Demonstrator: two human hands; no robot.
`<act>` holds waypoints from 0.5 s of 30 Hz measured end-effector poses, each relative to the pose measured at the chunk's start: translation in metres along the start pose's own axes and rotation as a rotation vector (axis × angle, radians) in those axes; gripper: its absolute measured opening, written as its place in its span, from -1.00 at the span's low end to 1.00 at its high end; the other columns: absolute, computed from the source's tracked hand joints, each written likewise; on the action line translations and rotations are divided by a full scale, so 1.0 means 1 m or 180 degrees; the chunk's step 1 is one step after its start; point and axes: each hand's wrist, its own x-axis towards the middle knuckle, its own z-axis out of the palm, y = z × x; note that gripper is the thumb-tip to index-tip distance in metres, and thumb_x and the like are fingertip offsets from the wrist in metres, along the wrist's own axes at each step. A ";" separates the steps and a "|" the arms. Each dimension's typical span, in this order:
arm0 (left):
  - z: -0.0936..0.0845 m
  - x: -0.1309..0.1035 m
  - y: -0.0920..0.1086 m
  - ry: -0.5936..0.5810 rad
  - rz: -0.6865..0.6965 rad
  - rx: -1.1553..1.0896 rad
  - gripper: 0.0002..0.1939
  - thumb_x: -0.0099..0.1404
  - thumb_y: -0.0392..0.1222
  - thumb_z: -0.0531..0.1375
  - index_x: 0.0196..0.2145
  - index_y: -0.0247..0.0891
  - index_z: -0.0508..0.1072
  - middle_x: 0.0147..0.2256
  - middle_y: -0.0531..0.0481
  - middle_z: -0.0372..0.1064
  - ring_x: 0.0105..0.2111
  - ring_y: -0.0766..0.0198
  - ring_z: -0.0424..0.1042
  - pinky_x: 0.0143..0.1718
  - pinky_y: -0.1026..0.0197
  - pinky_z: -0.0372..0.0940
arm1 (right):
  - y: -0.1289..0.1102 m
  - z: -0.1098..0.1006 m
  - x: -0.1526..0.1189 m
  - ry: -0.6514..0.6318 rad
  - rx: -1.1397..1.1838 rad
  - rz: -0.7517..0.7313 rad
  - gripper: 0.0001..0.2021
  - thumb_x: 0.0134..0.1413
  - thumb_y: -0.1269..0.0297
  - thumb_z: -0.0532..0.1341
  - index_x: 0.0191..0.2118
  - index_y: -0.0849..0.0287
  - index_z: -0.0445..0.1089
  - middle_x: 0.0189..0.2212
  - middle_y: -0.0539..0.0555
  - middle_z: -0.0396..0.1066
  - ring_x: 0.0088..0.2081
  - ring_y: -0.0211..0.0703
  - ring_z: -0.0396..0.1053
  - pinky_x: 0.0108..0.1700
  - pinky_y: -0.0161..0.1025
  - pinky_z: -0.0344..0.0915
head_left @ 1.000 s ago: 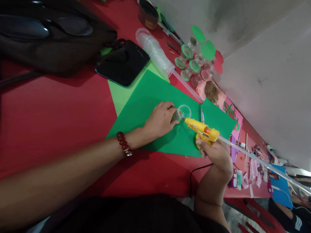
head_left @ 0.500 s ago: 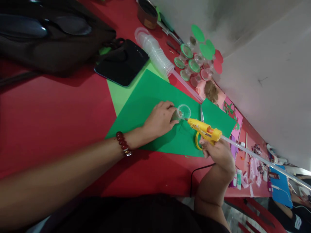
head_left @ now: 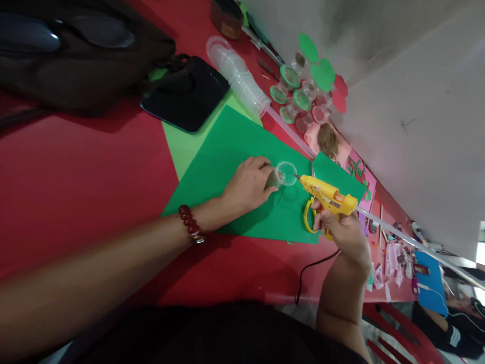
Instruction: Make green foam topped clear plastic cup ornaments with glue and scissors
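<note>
A small clear plastic cup [head_left: 287,173] lies tilted on its side, its round rim facing right. My left hand [head_left: 252,184], a dark red bead bracelet on the wrist, grips the cup between thumb and fingers above a green sheet [head_left: 212,167]. In my right hand [head_left: 343,227] is a yellow glue gun [head_left: 322,191], with a long clear glue stick [head_left: 401,235] coming out of its back. The gun's nozzle sits at the right side of the cup's rim. Partly hidden behind the gun, yellow-handled scissors [head_left: 308,215] rest on the green sheet.
Nested clear cups [head_left: 244,81] lie beyond the sheet, beside a black tablet-like slab [head_left: 189,98] and a dark bag [head_left: 87,65]. Joined cups with green and red discs [head_left: 301,96] stand near the wall. A cord [head_left: 308,265] hangs below the gun. Another person [head_left: 435,328] sits at the far right.
My right hand has drawn the glue gun a little to the right, its nozzle moving from the cup's lower edge to the rim's right side. My left hand keeps its hold.
</note>
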 end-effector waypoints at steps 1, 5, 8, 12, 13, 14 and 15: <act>0.000 0.000 0.001 0.0012 -0.0016 -0.0006 -0.69 0.28 -0.14 0.33 -0.05 -0.31 0.54 0.07 -0.31 0.45 0.08 -0.18 0.42 0.16 -0.16 0.34 | -0.001 -0.002 0.000 -0.0083 -0.0047 0.0038 -0.40 0.09 -0.44 0.21 -0.24 0.08 0.48 -0.54 0.01 0.49 -0.57 -0.21 0.38 -0.49 -0.27 0.35; -0.002 -0.001 0.002 0.0015 -0.0012 -0.0072 -0.71 0.28 -0.13 0.33 -0.07 -0.29 0.54 0.06 -0.30 0.45 0.08 -0.19 0.42 0.15 -0.17 0.34 | -0.004 -0.009 -0.001 -0.0458 -0.0102 0.0280 -0.46 0.15 -0.36 0.23 -0.33 0.10 0.47 -0.69 -0.07 0.35 -0.64 -0.27 0.30 -0.53 -0.31 0.24; -0.003 -0.001 0.002 -0.0004 -0.0050 -0.0135 -0.72 0.28 -0.13 0.32 -0.08 -0.29 0.55 0.05 -0.31 0.45 0.08 -0.21 0.42 0.15 -0.19 0.34 | -0.002 -0.010 0.000 -0.0543 -0.0102 0.0378 -0.47 0.17 -0.33 0.24 -0.34 0.12 0.45 -0.70 -0.08 0.34 -0.64 -0.28 0.29 -0.54 -0.33 0.22; -0.003 0.000 0.003 -0.0040 -0.0044 -0.0099 -0.73 0.30 -0.13 0.32 -0.09 -0.30 0.56 0.04 -0.30 0.46 0.07 -0.20 0.43 0.14 -0.19 0.36 | 0.001 -0.006 0.002 -0.0568 -0.0018 0.0308 -0.45 0.16 -0.36 0.24 -0.34 0.12 0.42 -0.73 -0.11 0.28 -0.67 -0.30 0.24 -0.56 -0.33 0.18; -0.003 0.000 0.003 -0.0040 -0.0038 -0.0079 -0.73 0.29 -0.13 0.32 -0.09 -0.31 0.56 0.04 -0.31 0.46 0.07 -0.20 0.43 0.14 -0.19 0.36 | 0.001 -0.006 0.003 -0.0584 0.0005 0.0296 -0.44 0.15 -0.37 0.24 -0.33 0.12 0.42 -0.73 -0.12 0.28 -0.67 -0.31 0.23 -0.57 -0.33 0.17; -0.003 -0.001 0.003 -0.0032 -0.0036 -0.0069 -0.73 0.29 -0.14 0.32 -0.09 -0.31 0.56 0.04 -0.31 0.46 0.07 -0.20 0.43 0.14 -0.19 0.36 | 0.002 -0.005 0.003 -0.0597 0.0020 0.0294 -0.43 0.15 -0.38 0.24 -0.32 0.12 0.42 -0.72 -0.12 0.27 -0.67 -0.31 0.22 -0.58 -0.33 0.16; -0.003 -0.001 0.003 -0.0017 -0.0038 -0.0072 -0.73 0.29 -0.14 0.33 -0.08 -0.31 0.56 0.04 -0.31 0.46 0.07 -0.20 0.44 0.15 -0.19 0.36 | 0.002 -0.004 0.004 -0.0614 0.0029 0.0297 -0.43 0.14 -0.39 0.24 -0.31 0.12 0.42 -0.72 -0.12 0.28 -0.67 -0.31 0.22 -0.59 -0.34 0.14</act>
